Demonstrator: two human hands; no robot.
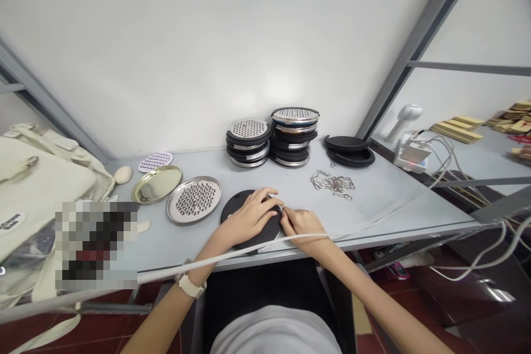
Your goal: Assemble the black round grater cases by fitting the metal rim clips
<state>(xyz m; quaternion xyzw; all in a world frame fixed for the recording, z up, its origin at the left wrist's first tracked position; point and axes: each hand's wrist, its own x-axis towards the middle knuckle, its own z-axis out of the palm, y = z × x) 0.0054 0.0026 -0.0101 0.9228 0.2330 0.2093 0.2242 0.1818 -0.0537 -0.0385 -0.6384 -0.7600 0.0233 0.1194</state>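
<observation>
On my feed, the black round case [266, 228] lies at 6 o'clock on the worktop [290, 187], prob. half done. L hand [251, 213] rests over it; R hand [304, 224] has bent fingers at its edge. Can't tell if either grips. Two stacks [248, 145] [293, 138] at 12 look done: black cases w/ silver graters [249, 129] in. Clips [338, 183] and black trays [350, 144] at 2 look unused. Can't see inside the near case.

Round black disc [265, 230] (silvery along near rim) lies flat on the grey table [394, 199]
</observation>
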